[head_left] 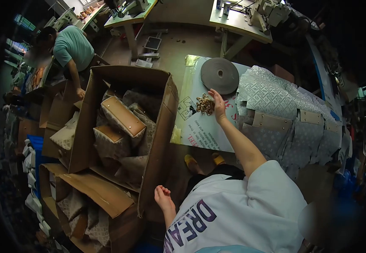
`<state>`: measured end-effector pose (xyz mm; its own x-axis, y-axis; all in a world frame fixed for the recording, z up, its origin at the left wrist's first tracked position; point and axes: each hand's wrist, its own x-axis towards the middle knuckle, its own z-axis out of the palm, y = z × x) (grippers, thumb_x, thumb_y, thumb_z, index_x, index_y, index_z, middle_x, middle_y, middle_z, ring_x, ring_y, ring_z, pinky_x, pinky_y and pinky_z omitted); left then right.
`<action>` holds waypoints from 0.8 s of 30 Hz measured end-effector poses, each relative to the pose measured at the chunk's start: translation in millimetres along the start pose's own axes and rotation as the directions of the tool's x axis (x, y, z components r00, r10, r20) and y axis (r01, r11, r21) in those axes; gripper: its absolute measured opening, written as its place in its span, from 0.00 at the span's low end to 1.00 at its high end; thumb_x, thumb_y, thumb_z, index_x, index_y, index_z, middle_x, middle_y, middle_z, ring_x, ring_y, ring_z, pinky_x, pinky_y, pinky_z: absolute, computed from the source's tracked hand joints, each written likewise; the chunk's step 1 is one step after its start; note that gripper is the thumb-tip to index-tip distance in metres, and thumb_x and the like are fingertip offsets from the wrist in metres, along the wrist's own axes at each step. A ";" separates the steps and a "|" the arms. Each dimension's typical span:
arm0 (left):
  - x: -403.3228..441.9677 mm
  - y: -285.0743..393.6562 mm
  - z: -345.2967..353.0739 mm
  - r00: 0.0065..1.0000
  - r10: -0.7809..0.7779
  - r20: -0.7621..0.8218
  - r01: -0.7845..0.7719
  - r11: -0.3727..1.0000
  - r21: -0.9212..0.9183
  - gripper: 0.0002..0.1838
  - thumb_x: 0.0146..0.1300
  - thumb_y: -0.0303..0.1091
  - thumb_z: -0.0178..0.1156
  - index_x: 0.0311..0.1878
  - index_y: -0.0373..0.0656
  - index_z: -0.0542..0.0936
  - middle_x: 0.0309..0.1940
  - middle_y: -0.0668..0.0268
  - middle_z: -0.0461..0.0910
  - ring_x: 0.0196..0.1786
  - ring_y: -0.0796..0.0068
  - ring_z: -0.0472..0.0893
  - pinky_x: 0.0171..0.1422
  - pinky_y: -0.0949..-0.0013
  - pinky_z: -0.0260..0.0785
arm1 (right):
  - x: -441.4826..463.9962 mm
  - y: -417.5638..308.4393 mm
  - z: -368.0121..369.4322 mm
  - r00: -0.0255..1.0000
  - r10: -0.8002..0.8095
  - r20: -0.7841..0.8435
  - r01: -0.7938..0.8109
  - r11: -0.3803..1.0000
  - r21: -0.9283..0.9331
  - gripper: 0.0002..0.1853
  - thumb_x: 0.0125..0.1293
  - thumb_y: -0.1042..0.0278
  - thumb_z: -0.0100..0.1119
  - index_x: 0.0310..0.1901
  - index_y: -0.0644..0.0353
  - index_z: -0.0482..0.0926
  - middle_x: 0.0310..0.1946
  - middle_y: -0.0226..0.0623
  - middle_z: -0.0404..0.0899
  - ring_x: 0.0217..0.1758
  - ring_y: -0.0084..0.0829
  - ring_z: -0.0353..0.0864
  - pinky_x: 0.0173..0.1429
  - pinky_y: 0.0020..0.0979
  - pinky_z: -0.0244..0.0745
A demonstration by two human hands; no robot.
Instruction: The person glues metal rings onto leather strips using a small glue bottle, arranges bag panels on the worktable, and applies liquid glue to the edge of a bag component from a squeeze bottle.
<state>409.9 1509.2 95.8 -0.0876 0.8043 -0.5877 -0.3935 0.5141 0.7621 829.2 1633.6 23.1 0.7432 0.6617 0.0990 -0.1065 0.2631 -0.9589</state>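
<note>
The small gold-coloured metal pieces (204, 104) lie in a loose heap on the table (193, 122), just beside the grey roll (211, 79). The right hand (219, 108) is near this heap, at its right side, with its fingers stretched out and close to one another; I cannot tell whether it touches the nearest pieces. The left hand (165, 200) is well apart from it, in front of the body and near the wall of the big cardboard box (157, 143). Its fingers are bent, and whether something small is inside them I cannot tell. Each metal piece is probably light, hard and stiff, not fragile, but smooth, so it may slip between the fingers or catch on its neighbours. I think it is best to take one piece by its edge, with thumb and fingertip, from the outer side of the heap, where fewer pieces lie over it. The bags (124, 118) in the box look softer, with a firmer brown panel, so this panel seems a better place to hold than the loose cloth. To the right of the heap, patterned cloth (276, 90) lies in layers.
</note>
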 end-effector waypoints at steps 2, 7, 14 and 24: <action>6.1 0.0 11.8 0.991 -0.023 0.131 0.031 0.998 -0.057 0.07 0.70 0.36 0.48 0.40 0.43 0.71 0.28 0.73 0.68 0.30 0.82 0.67 0.36 0.78 0.63 | -3.6 -6.1 -2.9 0.999 -0.001 -0.052 0.003 0.999 0.045 0.22 0.73 0.55 0.38 0.57 0.64 0.70 0.50 0.40 0.76 0.57 0.29 0.72 0.64 0.27 0.60; 8.6 27.5 83.8 0.906 -0.066 0.418 0.092 0.995 -0.042 0.05 0.67 0.23 0.48 0.43 0.41 0.72 0.36 0.68 0.72 0.37 0.80 0.72 0.44 0.77 0.68 | -40.8 -79.1 15.3 0.838 0.544 -0.038 -0.330 0.562 0.759 0.13 0.70 0.62 0.40 0.33 0.59 0.72 0.26 0.32 0.72 0.35 0.28 0.73 0.43 0.31 0.72; 1.7 52.9 173.1 0.666 -0.195 0.720 0.313 0.949 -0.032 0.11 0.69 0.31 0.48 0.50 0.38 0.73 0.44 0.64 0.76 0.47 0.74 0.77 0.53 0.72 0.69 | -116.5 -163.3 30.6 0.759 0.567 0.320 -0.419 0.050 0.907 0.12 0.67 0.70 0.41 0.24 0.56 0.63 0.19 0.26 0.59 0.26 0.23 0.60 0.36 0.25 0.60; -64.8 15.1 226.2 0.459 -0.398 0.794 0.556 0.826 0.093 0.17 0.70 0.37 0.47 0.53 0.35 0.74 0.46 0.61 0.77 0.49 0.70 0.76 0.57 0.70 0.68 | -184.8 -220.0 -31.3 0.831 0.517 0.207 -0.340 0.175 0.924 0.07 0.69 0.68 0.47 0.33 0.57 0.69 0.24 0.27 0.65 0.32 0.23 0.67 0.42 0.27 0.67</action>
<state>616.6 1532.3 206.8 0.8431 0.4015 -0.3576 -0.2890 0.8993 0.3283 736.0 1431.4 207.4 0.4253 0.8312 -0.3580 -0.8815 0.4702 0.0444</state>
